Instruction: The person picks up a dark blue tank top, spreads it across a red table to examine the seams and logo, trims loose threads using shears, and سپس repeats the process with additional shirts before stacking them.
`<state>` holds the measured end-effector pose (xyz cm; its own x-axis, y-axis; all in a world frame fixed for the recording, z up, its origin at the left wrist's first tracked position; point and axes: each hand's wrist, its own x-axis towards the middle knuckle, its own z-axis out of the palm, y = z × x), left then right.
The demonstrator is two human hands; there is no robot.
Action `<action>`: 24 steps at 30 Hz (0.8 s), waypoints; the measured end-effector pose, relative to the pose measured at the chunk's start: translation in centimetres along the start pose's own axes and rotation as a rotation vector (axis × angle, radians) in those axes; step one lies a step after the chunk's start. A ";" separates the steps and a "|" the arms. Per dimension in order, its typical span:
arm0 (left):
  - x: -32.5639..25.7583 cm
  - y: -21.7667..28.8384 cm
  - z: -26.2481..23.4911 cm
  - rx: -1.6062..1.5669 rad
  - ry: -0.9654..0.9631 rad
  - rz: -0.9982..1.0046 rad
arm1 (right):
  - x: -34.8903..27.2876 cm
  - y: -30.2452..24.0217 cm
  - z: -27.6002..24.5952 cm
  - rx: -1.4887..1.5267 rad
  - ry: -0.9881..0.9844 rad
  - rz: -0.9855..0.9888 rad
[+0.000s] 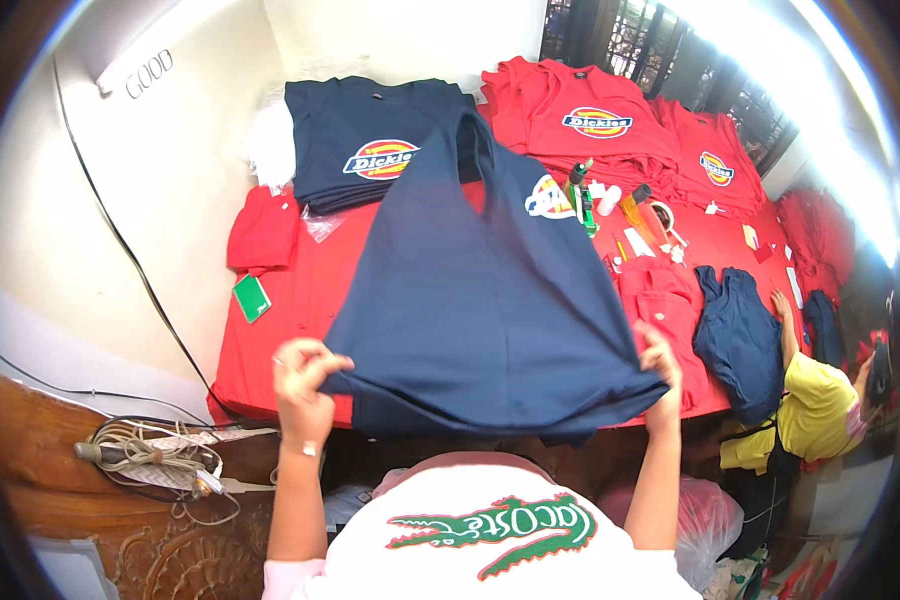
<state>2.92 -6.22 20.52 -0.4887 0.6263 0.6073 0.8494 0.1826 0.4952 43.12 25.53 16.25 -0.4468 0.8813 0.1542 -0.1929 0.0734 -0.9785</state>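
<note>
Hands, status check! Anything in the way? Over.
Left hand, right hand: holding near corners. Navy top: spread between them. Red garment: beside its right edge.

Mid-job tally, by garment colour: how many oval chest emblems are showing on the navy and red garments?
Navy: 2, a back-stack emblem on the navy stack and another emblem on the held navy garment
Red: 2, one each on the larger red stack and the right-hand red stack
Total: 4
</note>
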 end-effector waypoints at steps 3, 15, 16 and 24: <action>-5.6 -2.8 1.3 0.090 -0.319 -0.031 | -4.8 5.1 -2.1 -0.624 -0.253 0.098; -6.4 -3.7 17.8 -0.055 -0.658 -0.037 | -1.7 12.9 17.5 -0.791 -0.346 -0.199; -6.7 -3.2 20.5 0.019 -0.657 0.018 | -2.0 14.7 19.8 -0.768 -0.446 -0.278; -7.5 -10.2 20.4 0.419 -0.457 -0.068 | -0.6 19.6 9.6 -1.393 -0.097 -0.158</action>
<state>1.99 2.71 -1.78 -0.4883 0.8470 0.2101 0.8708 0.4571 0.1809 31.19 21.94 -1.69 -0.5706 0.7892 0.2272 0.7409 0.6140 -0.2722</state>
